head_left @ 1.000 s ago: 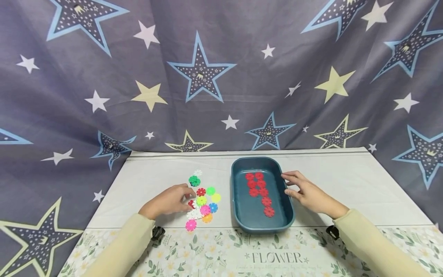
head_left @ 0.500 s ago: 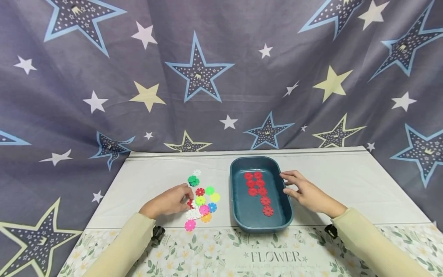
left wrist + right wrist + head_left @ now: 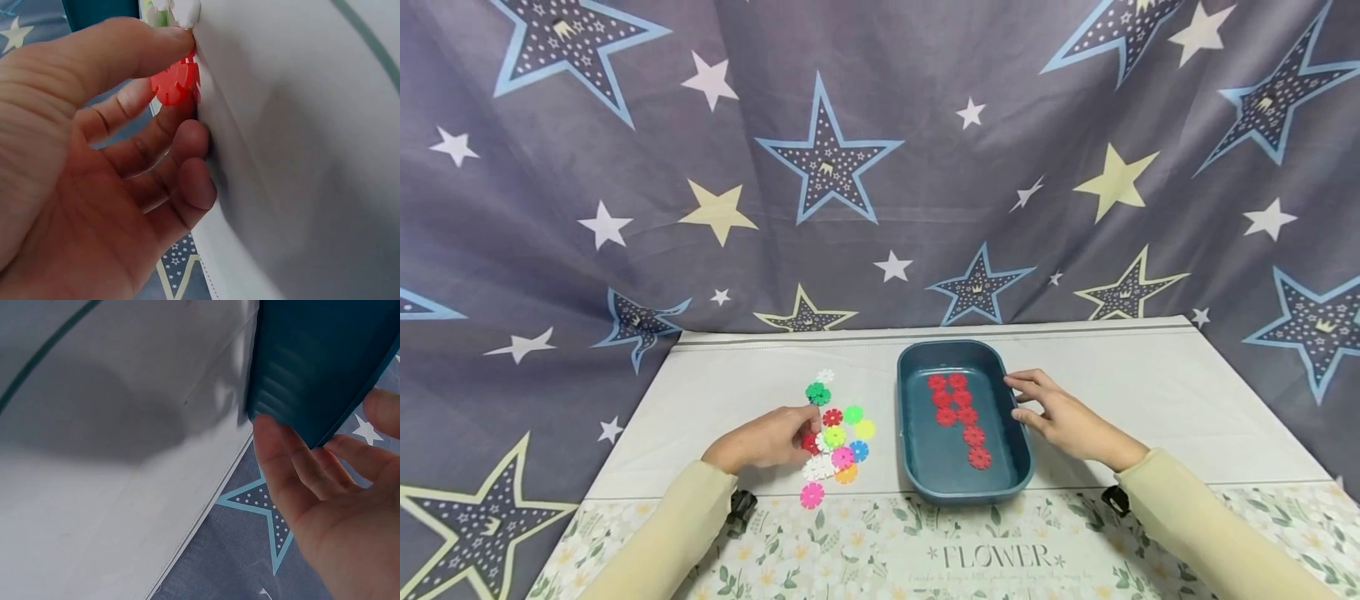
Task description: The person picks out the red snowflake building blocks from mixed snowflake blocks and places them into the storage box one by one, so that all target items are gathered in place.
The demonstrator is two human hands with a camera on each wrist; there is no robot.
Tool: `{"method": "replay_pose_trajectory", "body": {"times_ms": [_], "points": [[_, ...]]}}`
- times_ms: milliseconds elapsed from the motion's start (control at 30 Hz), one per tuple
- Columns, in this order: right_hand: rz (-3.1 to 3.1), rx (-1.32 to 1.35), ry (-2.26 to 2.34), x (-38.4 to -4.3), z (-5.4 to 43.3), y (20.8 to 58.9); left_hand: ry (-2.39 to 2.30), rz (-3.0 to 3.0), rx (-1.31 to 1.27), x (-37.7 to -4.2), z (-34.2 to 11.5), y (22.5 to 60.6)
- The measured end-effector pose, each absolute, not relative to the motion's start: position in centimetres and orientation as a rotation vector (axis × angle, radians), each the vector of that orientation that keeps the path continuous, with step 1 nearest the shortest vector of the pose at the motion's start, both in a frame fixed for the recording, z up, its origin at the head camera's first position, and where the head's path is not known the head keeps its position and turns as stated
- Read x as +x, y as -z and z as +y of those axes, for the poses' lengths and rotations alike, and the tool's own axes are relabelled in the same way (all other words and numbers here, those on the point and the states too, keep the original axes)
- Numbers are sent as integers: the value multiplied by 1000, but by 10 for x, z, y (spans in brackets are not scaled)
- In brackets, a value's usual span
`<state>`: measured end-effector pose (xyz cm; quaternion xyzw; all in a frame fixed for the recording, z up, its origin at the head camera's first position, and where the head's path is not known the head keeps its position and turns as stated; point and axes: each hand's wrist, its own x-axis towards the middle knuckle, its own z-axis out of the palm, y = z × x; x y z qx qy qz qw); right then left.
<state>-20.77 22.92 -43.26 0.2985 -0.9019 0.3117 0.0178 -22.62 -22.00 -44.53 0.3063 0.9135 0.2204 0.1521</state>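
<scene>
In the head view my left hand (image 3: pixel 770 437) is at the left side of a pile of plastic snowflake discs. Its thumb and fingers pinch a red snowflake disc (image 3: pixel 174 81), low against the table; the other fingers curl loosely below. Around it lie white discs (image 3: pixel 817 467), a pink disc (image 3: pixel 843 457) and a second red disc (image 3: pixel 832 417). My right hand (image 3: pixel 1066 423) rests its fairly straight fingertips against the right outer wall of a dark teal tray (image 3: pixel 955 490). Several red discs (image 3: pixel 979 457) lie flat inside the tray.
Green discs (image 3: pixel 817 393) and a white disc (image 3: pixel 825 377) lie behind the pile, and a pink disc (image 3: pixel 812 495) lies in front. The white and floral cloth (image 3: pixel 1112 492) covers the table. A star-patterned curtain (image 3: pixel 880 192) hangs behind and at both sides.
The red disc at my left fingertips has shifted slightly left and tilted as the fingers close on it. My right hand keeps its place at the tray. The head view drifts slightly.
</scene>
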Motion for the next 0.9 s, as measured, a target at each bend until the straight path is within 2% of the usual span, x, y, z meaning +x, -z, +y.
{"method": "replay_pose_trajectory", "body": {"times_ms": [167,900], "points": [[-2805,925,-972,-207,228,433,-654,2591,931,-223,-227,442],[-2803,910,-984,-207,229,434,-651,2715,786,-224,-225,441]]}}
